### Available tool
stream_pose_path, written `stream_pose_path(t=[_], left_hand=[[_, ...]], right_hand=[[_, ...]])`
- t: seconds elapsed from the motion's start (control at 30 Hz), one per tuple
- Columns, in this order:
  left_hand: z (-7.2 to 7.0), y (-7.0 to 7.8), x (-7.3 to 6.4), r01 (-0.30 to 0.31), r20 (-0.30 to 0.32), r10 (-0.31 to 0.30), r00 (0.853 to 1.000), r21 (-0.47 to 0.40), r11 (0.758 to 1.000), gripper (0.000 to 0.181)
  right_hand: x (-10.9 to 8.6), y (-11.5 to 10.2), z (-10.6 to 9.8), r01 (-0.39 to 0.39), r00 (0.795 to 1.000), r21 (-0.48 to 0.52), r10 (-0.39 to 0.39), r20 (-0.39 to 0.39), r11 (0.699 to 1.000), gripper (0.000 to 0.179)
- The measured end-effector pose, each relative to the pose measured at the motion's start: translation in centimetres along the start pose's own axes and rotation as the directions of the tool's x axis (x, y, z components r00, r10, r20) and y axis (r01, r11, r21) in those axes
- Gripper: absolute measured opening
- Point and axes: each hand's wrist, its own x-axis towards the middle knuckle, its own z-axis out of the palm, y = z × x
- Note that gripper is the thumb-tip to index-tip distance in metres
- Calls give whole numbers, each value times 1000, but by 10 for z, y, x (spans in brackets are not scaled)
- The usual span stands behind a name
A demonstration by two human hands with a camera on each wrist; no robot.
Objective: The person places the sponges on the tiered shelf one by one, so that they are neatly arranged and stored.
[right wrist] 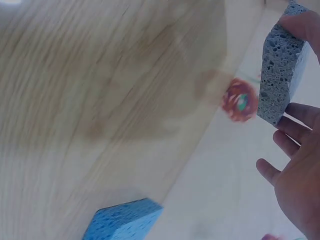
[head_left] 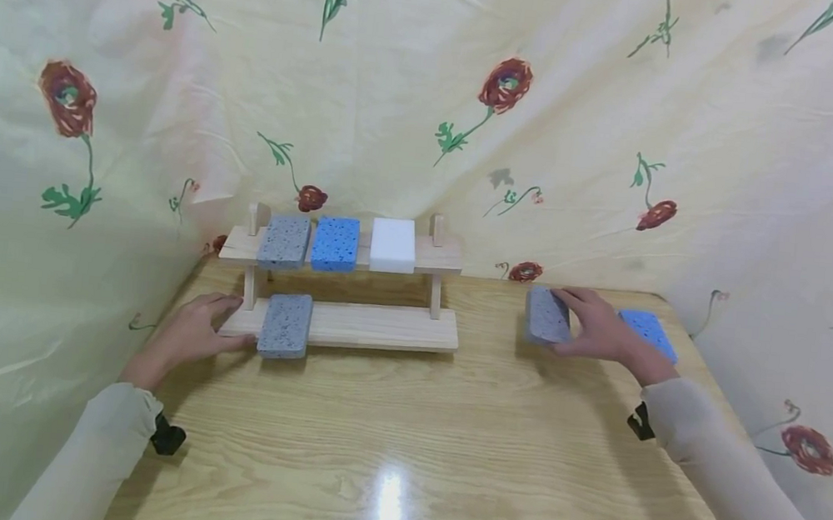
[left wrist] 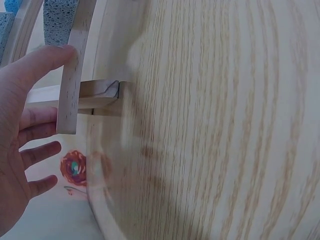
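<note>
My right hand (head_left: 594, 326) grips a grey speckled sponge (head_left: 548, 315) by its edges, thumb on one side and fingers on the other. In the right wrist view that sponge (right wrist: 280, 70) is held up above the table. At the left, my left hand (head_left: 193, 329) pinches the end of the lower board of a two-tier wooden shelf (head_left: 380, 327). The left wrist view has the thumb (left wrist: 52, 56) on the board's front edge, near another grey sponge (head_left: 285, 325) that lies on this tier and juts past its front.
On the upper tier lie a grey sponge (head_left: 285, 241), a blue sponge (head_left: 336, 244) and a white sponge (head_left: 393, 245). Another blue sponge (head_left: 648, 334) rests on the wooden table (head_left: 369, 440), behind my right wrist. Flowered cloth (head_left: 403, 83) hangs around the back and sides.
</note>
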Motion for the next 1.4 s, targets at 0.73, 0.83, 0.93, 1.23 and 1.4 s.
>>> stream_pose_path(t=[0.73,0.83,0.93,1.23,1.4], left_hand=[[-1,1,-1,0,12,-1,1000,16,1000,93],[-2,1,0,-1,10,1,1000,15,1000,92],[-2,2,0,-4,8,4,1000,16,1000,91],[-2,2,0,1,9,-1,1000,17,1000,91],[-2,1,1,-7,2,7,1000,10,1000,89]], right_hand=[[18,-75,5,254,962,-3,-253,-104,967,104],[19,-84,6,277,955,-4,-275,-106,961,103],[21,-92,7,291,952,-11,-290,-100,957,103],[25,-112,13,337,936,-28,-338,-98,941,103],[29,-121,15,365,924,-41,-367,-103,930,102]])
